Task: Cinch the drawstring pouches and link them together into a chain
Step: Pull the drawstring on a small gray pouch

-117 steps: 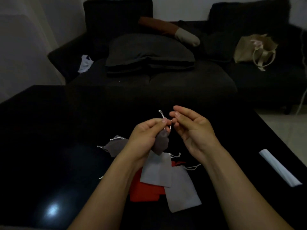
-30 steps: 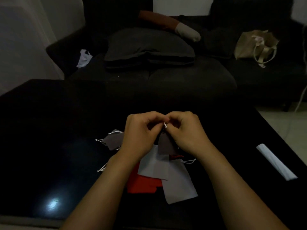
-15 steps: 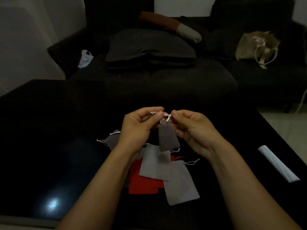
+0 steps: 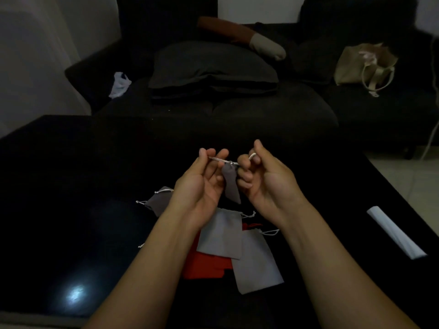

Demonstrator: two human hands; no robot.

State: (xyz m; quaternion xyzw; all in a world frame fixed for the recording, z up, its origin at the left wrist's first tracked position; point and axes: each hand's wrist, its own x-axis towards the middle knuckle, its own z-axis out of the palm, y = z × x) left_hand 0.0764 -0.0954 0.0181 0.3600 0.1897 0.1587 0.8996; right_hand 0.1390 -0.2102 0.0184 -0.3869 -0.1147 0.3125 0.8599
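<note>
A small dark grey pouch hangs in the air between my hands, its mouth gathered tight. My left hand pinches the white drawstring on the left side. My right hand grips the cord's other end, fingers curled around it. On the black table below lie two light grey pouches, a red pouch under them, and another dark grey pouch to the left.
A white rolled paper lies near the table's right edge. A dark sofa with cushions, a beige tote bag and a white cloth stands beyond the table. A lamp glare reflects on the table's near left.
My hands have pulled apart, stretching the drawstring sideways. The held pouch's mouth has drawn tighter and the pouch hangs narrower than half a second ago.
</note>
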